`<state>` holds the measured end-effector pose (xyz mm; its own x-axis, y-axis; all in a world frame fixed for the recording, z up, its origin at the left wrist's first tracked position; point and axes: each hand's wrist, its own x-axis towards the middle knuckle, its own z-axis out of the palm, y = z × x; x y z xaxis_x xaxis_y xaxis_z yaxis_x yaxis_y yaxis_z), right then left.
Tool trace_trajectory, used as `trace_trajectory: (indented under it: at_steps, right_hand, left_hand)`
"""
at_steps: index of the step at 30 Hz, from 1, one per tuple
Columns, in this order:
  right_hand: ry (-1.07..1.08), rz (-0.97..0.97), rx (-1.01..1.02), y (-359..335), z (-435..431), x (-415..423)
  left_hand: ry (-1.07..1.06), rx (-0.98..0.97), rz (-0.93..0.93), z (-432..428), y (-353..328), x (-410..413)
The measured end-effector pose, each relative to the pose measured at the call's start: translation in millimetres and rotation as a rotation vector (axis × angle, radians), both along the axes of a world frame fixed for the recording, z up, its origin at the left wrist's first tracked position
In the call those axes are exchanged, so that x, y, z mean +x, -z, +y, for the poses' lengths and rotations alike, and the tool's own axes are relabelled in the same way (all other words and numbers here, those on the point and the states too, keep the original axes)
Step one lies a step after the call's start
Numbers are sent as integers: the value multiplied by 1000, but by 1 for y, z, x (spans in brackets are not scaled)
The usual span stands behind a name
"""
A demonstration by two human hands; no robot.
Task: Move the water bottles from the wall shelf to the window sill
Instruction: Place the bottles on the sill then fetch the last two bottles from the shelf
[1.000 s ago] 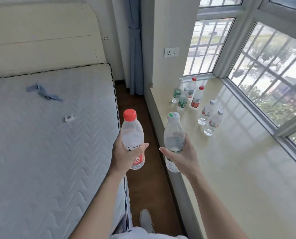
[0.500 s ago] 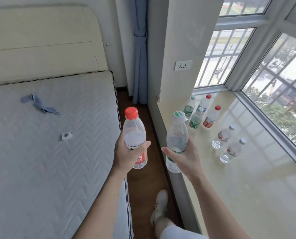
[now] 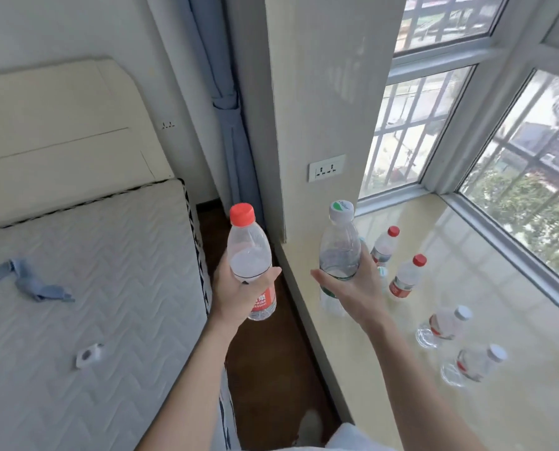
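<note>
Between bed and sill: both our forearms reach forward, each hand holding one water bottle upright.
Left hand: fingers and thumb wrap the middle of the red-capped bottle, which hangs over the dark floor strip beside the mattress.
Right hand: palm turned inward, it grips the green-labelled bottle at its waist, above the near edge of the window sill.
Hidden: our right hand and its bottle cover part of the sill cluster, and one bottle there shows only as a sliver by our fingers. Both held labels are partly covered.
Count: two bottles in hand. On the sill we count four in full, two red-capped and two white-capped. One blue cloth lies on the mattress.
</note>
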<state>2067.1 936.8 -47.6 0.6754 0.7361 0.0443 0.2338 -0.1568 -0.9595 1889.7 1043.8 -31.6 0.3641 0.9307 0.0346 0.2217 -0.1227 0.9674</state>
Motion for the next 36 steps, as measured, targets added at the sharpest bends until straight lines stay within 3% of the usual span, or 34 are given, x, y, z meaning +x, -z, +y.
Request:
trace_trajectory:
  at_steps: [9, 19, 27, 36]
  right_hand:
    - [276, 62, -47, -2, 4, 95]
    - [751, 89, -51, 8, -76, 123]
    - [1095, 129, -94, 34, -123, 83]
    - [1196, 215, -197, 102, -145, 49]
  left_hand:
    - [295, -42, -8, 45, -1, 135]
    - [768, -94, 15, 9, 7, 247]
    - [1100, -227, 73, -25, 41, 271]
    - [1255, -210, 134, -48, 114, 260]
